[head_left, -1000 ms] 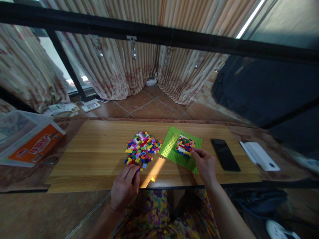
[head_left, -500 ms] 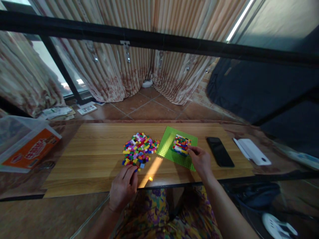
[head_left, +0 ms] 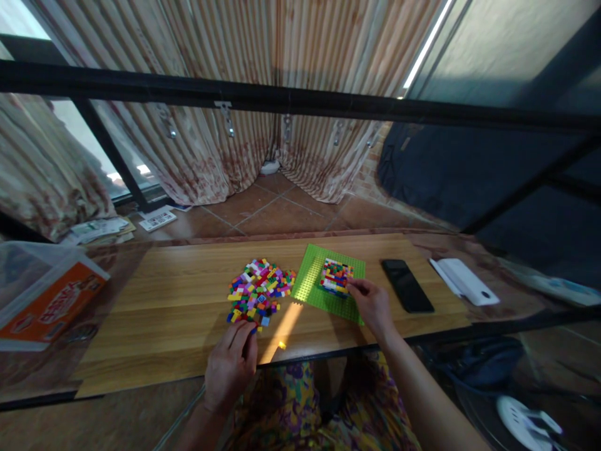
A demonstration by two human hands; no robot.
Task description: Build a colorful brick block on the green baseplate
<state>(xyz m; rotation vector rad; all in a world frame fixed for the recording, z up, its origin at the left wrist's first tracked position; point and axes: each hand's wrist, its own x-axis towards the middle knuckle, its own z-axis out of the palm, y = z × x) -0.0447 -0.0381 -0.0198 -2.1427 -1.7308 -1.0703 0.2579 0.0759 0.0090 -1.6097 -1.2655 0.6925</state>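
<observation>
Near the front edge of the table, my left hand (head_left: 231, 358) is closed with a small blue toy brick (head_left: 254, 330) at its fingertips. Just beyond it spreads a loose pile of toy bricks (head_left: 258, 289) in many colours. A green baseplate (head_left: 306, 275) lies to the right of the pile, bearing a low, roughly square block of stacked bricks (head_left: 336, 274). My right hand (head_left: 374, 307) reaches over the plate, thumb and finger pinched at the block's right edge. The brick in that pinch is mostly hidden by the fingers.
A lone yellow brick (head_left: 282, 345) lies near the table's (head_left: 154, 313) front edge. Right of the baseplate is a black phone (head_left: 406, 286), then a white flat object (head_left: 464, 282). A clear plastic box with an orange label (head_left: 54, 307) stands at the left. A dark bar (head_left: 300, 100) crosses beyond.
The view has tilted up slightly and shifted, so everything sits a little lower and further left. Both hands keep nearly the same places by the pile and the stacked block.
</observation>
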